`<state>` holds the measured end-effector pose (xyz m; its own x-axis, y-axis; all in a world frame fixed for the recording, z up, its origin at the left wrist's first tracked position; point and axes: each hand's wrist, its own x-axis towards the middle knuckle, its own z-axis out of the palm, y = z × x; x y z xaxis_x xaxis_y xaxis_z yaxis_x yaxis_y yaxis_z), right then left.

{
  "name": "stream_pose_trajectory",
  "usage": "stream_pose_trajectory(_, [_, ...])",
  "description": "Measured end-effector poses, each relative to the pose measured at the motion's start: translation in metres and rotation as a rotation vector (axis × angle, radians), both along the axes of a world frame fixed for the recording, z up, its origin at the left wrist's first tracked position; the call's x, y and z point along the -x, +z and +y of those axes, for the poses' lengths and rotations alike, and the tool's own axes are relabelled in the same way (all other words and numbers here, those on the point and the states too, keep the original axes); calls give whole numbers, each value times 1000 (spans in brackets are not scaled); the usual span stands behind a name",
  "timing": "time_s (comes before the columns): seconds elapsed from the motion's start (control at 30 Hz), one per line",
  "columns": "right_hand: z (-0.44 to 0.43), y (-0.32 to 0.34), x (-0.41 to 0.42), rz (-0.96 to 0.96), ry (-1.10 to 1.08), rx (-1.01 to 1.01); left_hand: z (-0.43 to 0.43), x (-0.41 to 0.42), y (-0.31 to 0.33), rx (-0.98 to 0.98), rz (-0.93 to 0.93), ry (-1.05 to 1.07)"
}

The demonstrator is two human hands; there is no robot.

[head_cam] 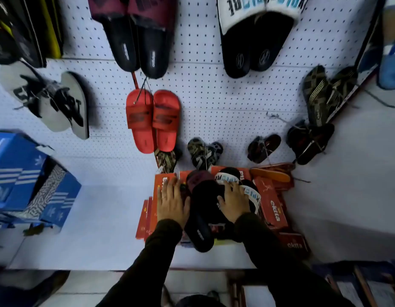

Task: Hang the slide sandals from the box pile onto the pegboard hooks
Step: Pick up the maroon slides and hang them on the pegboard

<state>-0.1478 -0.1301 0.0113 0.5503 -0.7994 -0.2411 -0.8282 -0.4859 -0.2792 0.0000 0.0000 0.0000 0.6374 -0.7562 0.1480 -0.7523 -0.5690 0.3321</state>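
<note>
A pile of red shoe boxes stands low in the middle, against the white pegboard. On the pile lie a black slide with a maroon strap and black slides with a white lettered strap. My left hand rests flat with fingers spread on the boxes, touching the left side of the maroon-strap slide. My right hand lies spread over the slides, between the maroon-strap one and the white-strap pair. Whether either hand grips anything is unclear.
Pairs hang on the pegboard: red slides, maroon-strap black slides, white-strap black slides, grey flip-flops, dark striped sandals. Blue shoe boxes are stacked at the left. An orange insole lies behind the pile.
</note>
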Motion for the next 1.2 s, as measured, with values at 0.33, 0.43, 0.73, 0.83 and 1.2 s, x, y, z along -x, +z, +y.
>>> stream_pose_trajectory(0.33, [-10,-30,-5,-81,-247,-477,28,47,-91,-307,1126,562])
stream_pose_trajectory(0.43, [-13,-34,-4,-83,-331,-566,23,48,-96,-69,1513,670])
stream_pose_trajectory(0.73, [0,-27,2,-332,-517,-680,50,20,-78,172,1353,636])
stream_pose_trajectory(0.83, [10,-11,-5,-496,-495,-695,50,3,-54,292,1251,568])
stream_pose_trajectory(1.2, [11,101,-64,-1055,-360,-543,27,-73,80,658,881,253])
